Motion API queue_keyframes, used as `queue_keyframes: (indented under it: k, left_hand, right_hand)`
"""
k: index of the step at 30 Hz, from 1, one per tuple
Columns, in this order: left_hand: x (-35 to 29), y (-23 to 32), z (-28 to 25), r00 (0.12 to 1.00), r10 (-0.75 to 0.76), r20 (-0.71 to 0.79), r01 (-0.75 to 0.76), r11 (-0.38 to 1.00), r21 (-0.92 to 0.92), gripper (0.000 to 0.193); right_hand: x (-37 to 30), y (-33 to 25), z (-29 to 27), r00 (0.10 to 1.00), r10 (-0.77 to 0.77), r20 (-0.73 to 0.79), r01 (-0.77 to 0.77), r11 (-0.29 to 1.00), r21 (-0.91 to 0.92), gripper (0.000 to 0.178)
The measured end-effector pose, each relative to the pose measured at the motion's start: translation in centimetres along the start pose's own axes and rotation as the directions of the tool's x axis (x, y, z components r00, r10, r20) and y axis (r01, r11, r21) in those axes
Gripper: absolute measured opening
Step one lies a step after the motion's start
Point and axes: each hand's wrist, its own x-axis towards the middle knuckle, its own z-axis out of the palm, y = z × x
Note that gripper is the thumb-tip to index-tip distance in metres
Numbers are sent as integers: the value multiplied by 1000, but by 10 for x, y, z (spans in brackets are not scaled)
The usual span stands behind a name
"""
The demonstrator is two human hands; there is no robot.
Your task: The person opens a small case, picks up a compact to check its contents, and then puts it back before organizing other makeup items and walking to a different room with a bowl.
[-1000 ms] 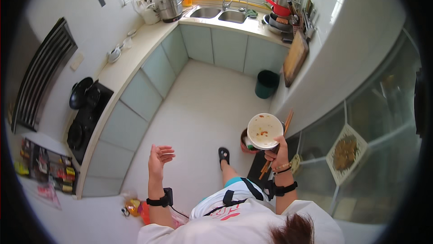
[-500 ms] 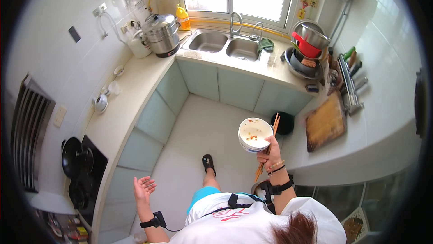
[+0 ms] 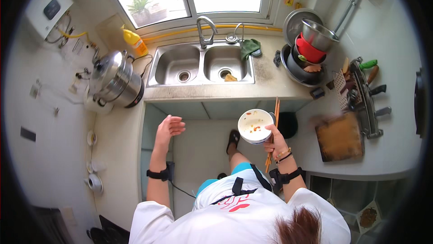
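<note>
My right hand (image 3: 278, 144) grips a white bowl (image 3: 253, 129) by its near right edge, with the thumb over the rim. Reddish and brown food scraps cling to the bowl's inside. The same hand clasps a pair of wooden chopsticks (image 3: 277, 108), which point up and down alongside the bowl. Whether another bowl is nested underneath, I cannot tell. Free of any object, my left hand (image 3: 170, 127) hovers in front of the counter with its fingers stretched out. Ahead lies a double steel sink (image 3: 201, 69), with a yellowish sponge or scrap (image 3: 230, 78) in its right basin.
A steel steamer pot (image 3: 116, 79) and a yellow bottle (image 3: 134, 41) stand at the left. A green cloth (image 3: 251, 49) hangs by the faucet (image 3: 205, 32). Stacked basins (image 3: 311, 59), a knife rack (image 3: 367, 97) and a cutting board (image 3: 339, 136) are at the right.
I have stepped nearer to the sink and turned leftward. My left hand has risen and moved forward; my right hand keeps its hold on the bowl and chopsticks.
</note>
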Motion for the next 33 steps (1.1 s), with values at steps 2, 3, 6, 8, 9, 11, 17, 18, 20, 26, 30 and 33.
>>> queue_keyframes:
  k: [2, 3, 6, 8, 9, 11, 17, 18, 20, 26, 30, 33]
  left_hand:
    - [53, 6, 16, 995, 42, 91, -45, 998, 36, 46]
    - [81, 8, 23, 993, 56, 100, -57, 998, 6, 43]
    - [153, 6, 36, 993, 35, 109, -33, 999, -20, 35]
    - [195, 12, 48, 998, 15, 62, -13, 999, -31, 35]
    - [216, 18, 52, 998, 1, 61, 0, 1000, -22, 35]
    - [263, 30, 62, 997, 31, 70, -28, 999, -43, 41]
    - [428, 26, 98, 887, 294, 355, -378, 905, 195, 56]
    - [451, 27, 108, 890, 273, 366, -361, 912, 195, 56]
    - [491, 28, 130, 913, 238, 331, -309, 934, 181, 64]
    - [576, 7, 168, 879, 317, 356, -463, 748, 476, 79]
    - [586, -2, 173, 870, 351, 347, -483, 746, 457, 73]
    - [581, 4, 164, 812, 348, 468, -547, 734, 403, 73]
  right_hand:
    - [38, -15, 23, 1000, -7, 3, 7, 1000, -1, 23]
    - [61, -28, 37, 1000, -23, 15, 23, 1000, -11, 24]
    - [137, -49, 71, 999, 30, 17, -29, 998, -52, 21]
    - [197, -61, 88, 991, 109, 77, -109, 994, 1, 18]
    - [220, -71, 99, 981, 152, 121, -157, 987, 31, 17]
    - [267, -82, 117, 962, 203, 181, -227, 967, 120, 16]
    - [388, -92, 147, 972, 230, 54, -236, 949, 207, 15]
    - [406, -96, 152, 973, 231, 21, -230, 947, 224, 16]
    - [431, -95, 155, 974, 227, -9, -216, 937, 273, 18]
    - [487, -82, 166, 935, 345, -84, -293, 884, 364, 20]
    - [514, -62, 158, 908, 397, -137, -320, 865, 387, 20]
    - [533, -48, 157, 898, 411, -156, -366, 896, 252, 18]
